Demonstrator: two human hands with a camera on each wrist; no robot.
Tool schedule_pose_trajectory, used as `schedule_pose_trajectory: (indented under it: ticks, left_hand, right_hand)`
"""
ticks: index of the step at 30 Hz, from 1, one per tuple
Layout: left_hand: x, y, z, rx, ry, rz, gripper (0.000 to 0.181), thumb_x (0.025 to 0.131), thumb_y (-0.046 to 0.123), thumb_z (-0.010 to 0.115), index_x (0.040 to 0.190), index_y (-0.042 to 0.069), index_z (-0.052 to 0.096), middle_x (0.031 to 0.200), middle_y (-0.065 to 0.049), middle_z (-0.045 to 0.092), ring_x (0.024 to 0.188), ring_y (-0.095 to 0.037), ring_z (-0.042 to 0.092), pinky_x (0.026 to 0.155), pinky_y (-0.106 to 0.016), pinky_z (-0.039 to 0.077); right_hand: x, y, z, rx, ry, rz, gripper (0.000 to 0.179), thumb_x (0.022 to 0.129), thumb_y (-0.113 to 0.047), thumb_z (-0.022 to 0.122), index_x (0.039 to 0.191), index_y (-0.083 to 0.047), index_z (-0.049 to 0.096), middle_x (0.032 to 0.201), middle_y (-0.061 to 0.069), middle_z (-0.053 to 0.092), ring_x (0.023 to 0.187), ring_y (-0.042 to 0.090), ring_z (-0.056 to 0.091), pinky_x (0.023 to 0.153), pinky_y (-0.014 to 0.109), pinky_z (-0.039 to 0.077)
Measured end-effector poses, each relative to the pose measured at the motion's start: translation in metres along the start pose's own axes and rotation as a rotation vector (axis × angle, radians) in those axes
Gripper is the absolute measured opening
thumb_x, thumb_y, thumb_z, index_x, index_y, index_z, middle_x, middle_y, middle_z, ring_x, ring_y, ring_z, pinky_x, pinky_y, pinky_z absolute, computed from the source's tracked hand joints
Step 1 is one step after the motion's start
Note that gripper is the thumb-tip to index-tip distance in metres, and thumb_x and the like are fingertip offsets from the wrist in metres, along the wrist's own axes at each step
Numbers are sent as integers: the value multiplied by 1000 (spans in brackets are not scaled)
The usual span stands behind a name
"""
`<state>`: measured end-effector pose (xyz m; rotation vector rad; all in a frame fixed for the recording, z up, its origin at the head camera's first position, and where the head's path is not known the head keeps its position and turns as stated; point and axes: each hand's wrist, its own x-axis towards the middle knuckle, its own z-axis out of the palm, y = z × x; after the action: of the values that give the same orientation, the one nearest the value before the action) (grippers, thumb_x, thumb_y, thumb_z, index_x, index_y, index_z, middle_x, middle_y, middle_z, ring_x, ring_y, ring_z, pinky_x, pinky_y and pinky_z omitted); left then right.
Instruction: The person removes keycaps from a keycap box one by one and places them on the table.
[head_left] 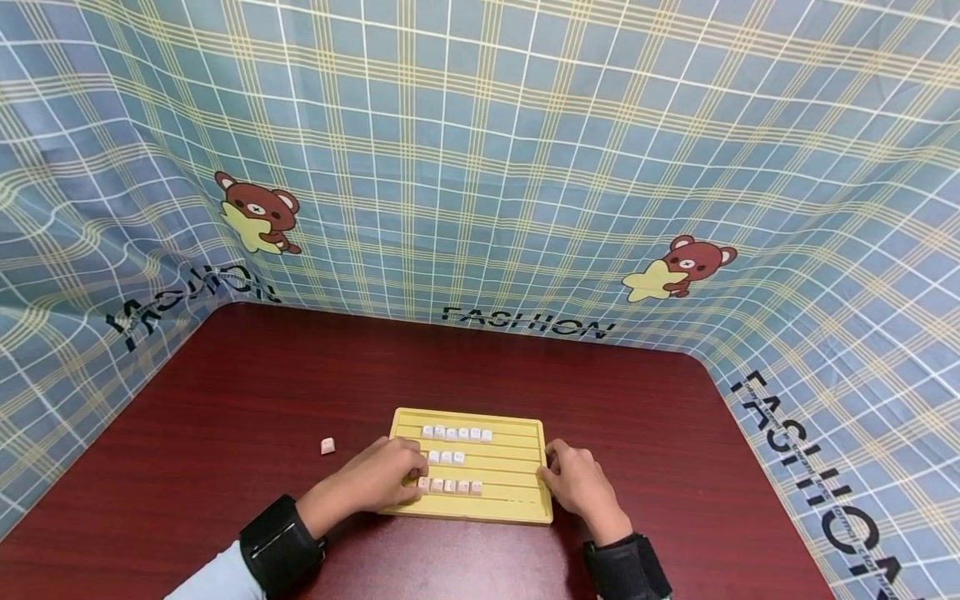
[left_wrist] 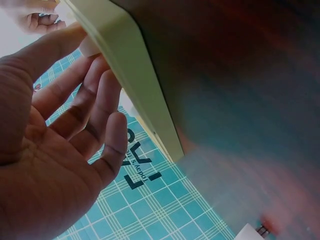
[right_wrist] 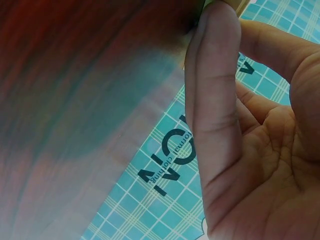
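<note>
A yellow tray [head_left: 517, 468] with ridged rows lies on the table and holds small keycaps. White keycaps stand in the back row [head_left: 452, 433] and the middle row [head_left: 447, 457]; pinkish ones line the front row [head_left: 450, 486]. My left hand [head_left: 384, 473] reaches over the tray's left side, beside the left ends of the rows. In the left wrist view its thumb and fingers pinch a pale keycap [left_wrist: 89, 47], mostly covered by them. With thumb and fingers, my right hand [head_left: 581, 482] holds the tray's right edge.
One loose pinkish keycap [head_left: 327, 446] lies on the dark red table [head_left: 300, 375], left of the tray. Plaid cloth [head_left: 480, 208] with printed bears hangs behind the table and along its sides. Each wrist wears a black band [head_left: 277, 546].
</note>
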<state>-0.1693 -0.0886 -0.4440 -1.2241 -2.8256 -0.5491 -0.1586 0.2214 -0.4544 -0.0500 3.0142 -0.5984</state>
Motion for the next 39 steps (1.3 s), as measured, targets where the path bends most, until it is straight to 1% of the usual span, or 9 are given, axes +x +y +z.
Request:
schedule_pose_trajectory:
  ticks: [5, 11, 15, 22, 30, 35, 39]
  left_hand:
    - [1, -1, 0, 3, 11, 2, 12, 78, 19, 79, 75, 15, 68, 69, 8, 53, 63, 1, 38, 59, -21, 33]
    - [0, -1, 0, -13, 7, 3, 11, 78, 18, 79, 76, 15, 69, 71, 8, 56, 64, 2, 43, 60, -21, 36]
    - [0, -1, 0, -10, 11, -1, 12, 78, 18, 80, 75, 14, 69, 71, 8, 56, 64, 1, 43, 60, -21, 35]
    - [-1, -2, 2, 0, 12, -3, 12, 77, 20, 80, 77, 15, 70, 73, 9, 58, 67, 1, 49, 61, -23, 37]
    - [-2, -3, 2, 9, 19, 7, 13, 76, 19, 81, 76, 15, 69, 72, 9, 57, 66, 2, 48, 60, -22, 37]
    - [-3, -3, 1, 15, 16, 9, 12, 77, 20, 81, 78, 16, 69, 73, 9, 58, 67, 1, 49, 61, -23, 38]
    - [-4, -3, 0, 11, 9, -1, 11, 79, 21, 80, 80, 17, 70, 75, 10, 59, 68, 1, 49, 61, -23, 38]
  right_hand:
    - [2, 0, -1, 1, 7, -9, 30, 89, -19, 70, 115, -4, 63, 75, -1, 59, 62, 9, 51, 58, 27, 43]
    - [3, 0, 0, 6, -25, 15, 33, 90, -20, 70, 117, -4, 63, 76, 0, 60, 62, 9, 52, 58, 27, 43]
    - [3, 0, 1, 6, -15, 19, 33, 89, -20, 71, 117, -4, 63, 77, 0, 61, 63, 9, 53, 58, 27, 44]
    - [2, -1, 1, 4, -25, 43, 33, 90, -21, 71, 117, -5, 63, 77, 0, 60, 63, 10, 52, 57, 27, 42]
    - [0, -2, 0, 6, -12, 30, 32, 89, -20, 71, 116, -4, 63, 79, 1, 62, 64, 9, 54, 58, 28, 44]
    - [1, -2, 2, 16, -14, 33, 33, 89, -20, 71, 117, -5, 64, 79, 0, 62, 65, 10, 54, 58, 28, 44]
    - [2, -1, 2, 13, -11, 29, 32, 89, -20, 71, 116, -5, 64, 78, -1, 61, 65, 10, 54, 58, 29, 44]
